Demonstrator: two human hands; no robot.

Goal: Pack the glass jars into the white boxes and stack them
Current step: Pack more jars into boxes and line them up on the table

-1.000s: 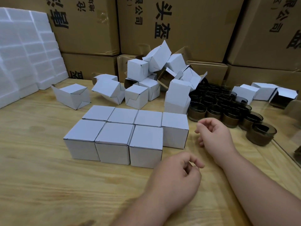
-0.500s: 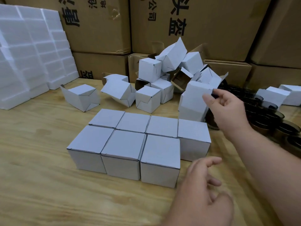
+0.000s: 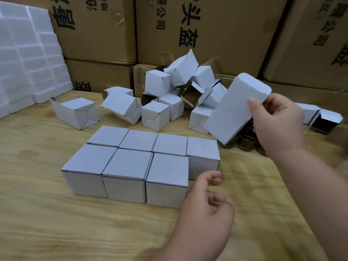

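Observation:
My right hand [image 3: 276,125] grips a white box [image 3: 235,112] by its edge and holds it tilted in the air, its flap open at the top. Dark glass jars [image 3: 244,140] show below and behind it, mostly hidden by box and hand. My left hand [image 3: 205,208] hovers low beside the front right corner of the packed boxes [image 3: 131,166], fingers loosely curled and holding nothing. Those closed white boxes stand side by side in two rows on the wooden table [image 3: 47,223].
A heap of unpacked white boxes [image 3: 169,95] lies behind the rows, with more at far right [image 3: 323,119]. White foam blocks [image 3: 24,59] lean at the left. Large brown cartons [image 3: 216,34] wall off the back.
My right hand reached to the box heap, took hold of a white box and lifted it up and toward me. My left hand moved forward beside the rows.

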